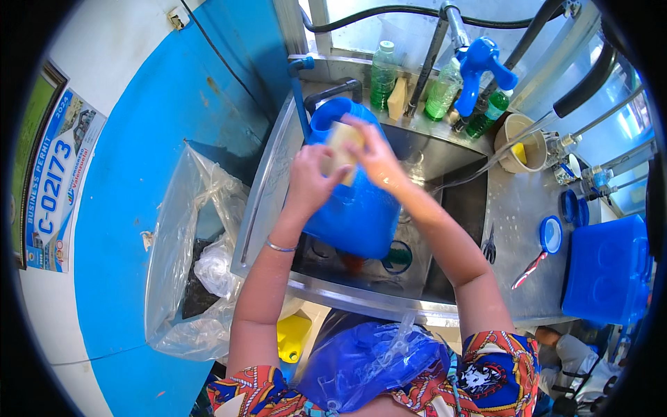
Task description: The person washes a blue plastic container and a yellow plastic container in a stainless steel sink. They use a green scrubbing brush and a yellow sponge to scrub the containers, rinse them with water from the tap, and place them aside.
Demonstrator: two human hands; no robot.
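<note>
A pale yellow sponge [346,143], blurred, is between my two hands over a large blue plastic water container [359,213]. My left hand [312,174] touches the sponge's lower left side with thumb and fingers. Fingers of my right hand [375,156] lie on its right side. The container leans in a stainless steel sink [458,203], its wide round mouth at the upper left. Water runs from a clear hose [513,148] into the sink. A round green-and-blue item [397,257] lies at the sink's bottom, partly hidden by the container.
Bottles of green liquid [383,78], an upright sponge [397,99] and a blue tap [477,73] line the back ledge. On the right counter are a beige tub [521,143], scissors [489,247], a brush [529,271], blue lids [551,234] and another blue container [604,271]. A clear plastic bag [172,292] hangs left.
</note>
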